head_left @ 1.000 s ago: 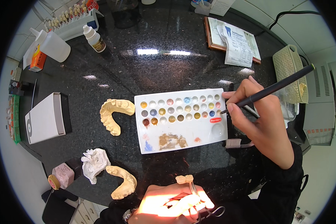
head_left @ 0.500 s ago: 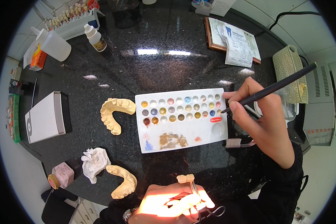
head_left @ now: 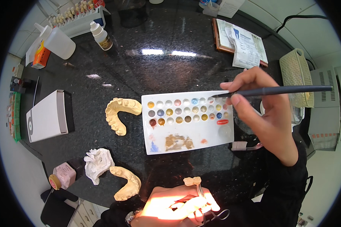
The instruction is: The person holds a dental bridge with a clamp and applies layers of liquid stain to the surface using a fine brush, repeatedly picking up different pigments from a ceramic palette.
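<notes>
My right hand [head_left: 267,109] grips a slim dark brush [head_left: 280,90], held nearly level. Its fine tip is over the top row of wells at the right of a white paint palette [head_left: 212,149]; whether it touches paint I cannot tell. Several coloured pastes fill the palette's wells, with brown, blue and pink smears below them. At the bottom, under bright light, my left hand [head_left: 166,204] is closed around a metal locking clamp [head_left: 200,191]. The clamp's end carries a small tooth-coloured dental piece [head_left: 192,181].
Two yellowish dental casts [head_left: 111,115] lie left of the palette, near a crumpled white tissue [head_left: 97,164]. A pink jar [head_left: 64,176] and white box [head_left: 47,117] sit farther left. Bottles [head_left: 101,38] stand at the back left. A toothbrush [head_left: 240,146] lies right, below a plastic basket [head_left: 295,75].
My right hand has tipped the brush closer to level. Its tip has moved up and left, from the palette's right side to the top row. My left hand keeps its hold on the clamp.
</notes>
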Tool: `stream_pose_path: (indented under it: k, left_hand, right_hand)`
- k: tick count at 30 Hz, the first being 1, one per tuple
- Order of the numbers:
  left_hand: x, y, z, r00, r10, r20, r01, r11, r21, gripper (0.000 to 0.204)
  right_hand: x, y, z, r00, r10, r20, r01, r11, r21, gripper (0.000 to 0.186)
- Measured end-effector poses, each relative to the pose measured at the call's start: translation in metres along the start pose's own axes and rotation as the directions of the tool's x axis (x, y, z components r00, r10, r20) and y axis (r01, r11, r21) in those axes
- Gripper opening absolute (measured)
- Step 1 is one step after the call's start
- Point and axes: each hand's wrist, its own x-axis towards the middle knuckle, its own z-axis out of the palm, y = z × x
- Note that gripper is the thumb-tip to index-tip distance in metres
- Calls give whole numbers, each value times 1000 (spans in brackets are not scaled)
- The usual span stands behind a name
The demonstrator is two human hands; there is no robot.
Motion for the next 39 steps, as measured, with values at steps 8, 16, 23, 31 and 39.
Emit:
stream_pose_path:
  k: [8, 16, 23, 31, 39]
  left_hand:
    - [0, -4, -1, 999, 45, 17, -42, 988, -145, 20]
    - [0, -5, -3, 997, 69, 45, -65, 994, -92, 20]
    - [-1, -8, -5, 995, 95, 45, -88, 988, -124, 18]
    - [-1, -9, -4, 995, 97, 40, -91, 987, -131, 18]
    - [1, 0, -1, 995, 94, 26, -94, 996, 11, 19]
  right_hand:
    - [9, -4, 7, 993, -54, 103, 69, 986, -155, 6]
    - [11, -2, 9, 985, -131, 108, 155, 957, -245, 7]
    - [12, -4, 8, 988, -119, 98, 139, 964, -227, 6]
    - [14, 7, 14, 988, -156, 21, 157, 985, -66, 10]
    - [16, 6, 14, 992, -129, -1, 129, 990, -60, 15]
